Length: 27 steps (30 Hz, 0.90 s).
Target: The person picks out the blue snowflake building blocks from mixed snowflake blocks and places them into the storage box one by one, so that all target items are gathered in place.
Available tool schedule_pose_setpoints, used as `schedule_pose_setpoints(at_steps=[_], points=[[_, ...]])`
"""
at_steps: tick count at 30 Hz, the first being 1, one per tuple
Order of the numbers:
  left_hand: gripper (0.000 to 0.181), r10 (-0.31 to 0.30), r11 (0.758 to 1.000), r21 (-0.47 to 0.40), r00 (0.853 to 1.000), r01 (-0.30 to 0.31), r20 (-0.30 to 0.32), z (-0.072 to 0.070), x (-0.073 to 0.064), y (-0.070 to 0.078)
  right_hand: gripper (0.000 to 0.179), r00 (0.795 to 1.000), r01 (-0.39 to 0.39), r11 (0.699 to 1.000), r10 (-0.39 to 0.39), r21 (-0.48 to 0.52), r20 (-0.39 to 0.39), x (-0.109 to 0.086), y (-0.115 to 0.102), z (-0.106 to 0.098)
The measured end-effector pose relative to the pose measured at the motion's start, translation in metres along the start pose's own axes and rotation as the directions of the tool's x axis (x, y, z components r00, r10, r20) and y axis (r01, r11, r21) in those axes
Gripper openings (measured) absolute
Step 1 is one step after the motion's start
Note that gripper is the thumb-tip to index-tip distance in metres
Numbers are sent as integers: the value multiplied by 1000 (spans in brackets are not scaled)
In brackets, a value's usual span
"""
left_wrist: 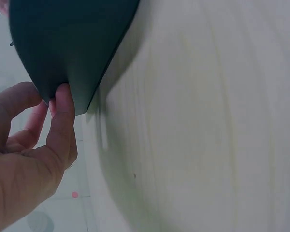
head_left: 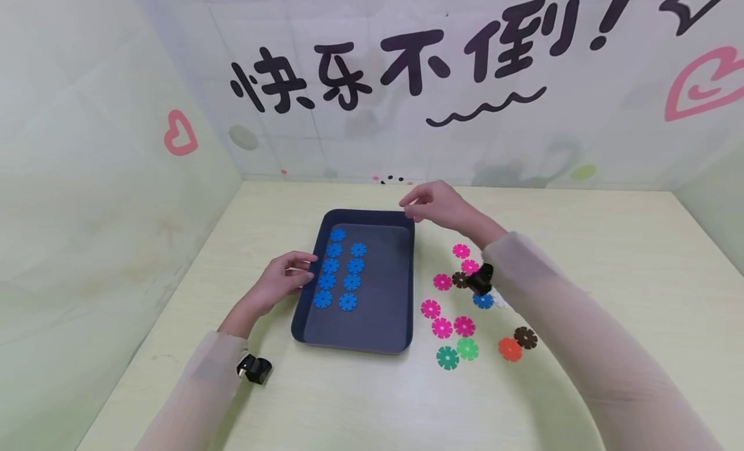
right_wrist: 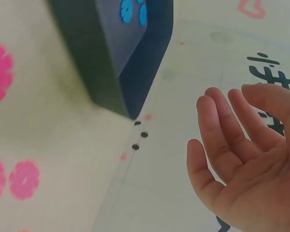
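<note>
A dark grey rectangular tray [head_left: 359,346] lies on the table, with several blue notched plastic discs [head_left: 352,282] in two columns along its left half. My left hand [head_left: 281,282] pinches the tray's left wall between thumb and fingers, seen close up as a hand [left_wrist: 43,135] at the dark wall in the left wrist view. Near the far right corner hovers my right hand [head_left: 437,205], its fingers loosely bent. The right wrist view shows that hand [right_wrist: 246,154] palm up to the camera, holding nothing, apart from the tray wall [right_wrist: 94,72].
Right of the tray lie scattered notched discs: several pink discs [head_left: 442,327], two greens including a dark one [head_left: 447,358], an orange disc [head_left: 510,349], brown discs [head_left: 526,338] and a blue disc [head_left: 483,300] under the right forearm. A printed wall [head_left: 360,134] stands behind the table.
</note>
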<state>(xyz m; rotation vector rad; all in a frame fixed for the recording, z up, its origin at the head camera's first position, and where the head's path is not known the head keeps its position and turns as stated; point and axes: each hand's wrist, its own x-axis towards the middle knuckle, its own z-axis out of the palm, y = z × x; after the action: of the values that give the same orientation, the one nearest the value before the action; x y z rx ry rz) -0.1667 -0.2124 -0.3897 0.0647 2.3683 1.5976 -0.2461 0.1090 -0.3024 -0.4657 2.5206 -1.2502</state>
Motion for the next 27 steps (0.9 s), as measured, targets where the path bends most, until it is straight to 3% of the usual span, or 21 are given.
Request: schedule_pose_setpoints(at_steps=[11,18,27], points=[[37,0,1000,-5,1000,0,3,-1,1,-2,25,999,7,998,-4,-69,38,-47,56,-22],[36,-15,1000,5,1000,15,-3,-2,3,-4,27,994,31,999,-26,-37,108,-77,90,-23],[36,-5,1000,2,1000,5,10,-1,4,-2,28,990,54,995,-41,-87,137,-103,121,-20]])
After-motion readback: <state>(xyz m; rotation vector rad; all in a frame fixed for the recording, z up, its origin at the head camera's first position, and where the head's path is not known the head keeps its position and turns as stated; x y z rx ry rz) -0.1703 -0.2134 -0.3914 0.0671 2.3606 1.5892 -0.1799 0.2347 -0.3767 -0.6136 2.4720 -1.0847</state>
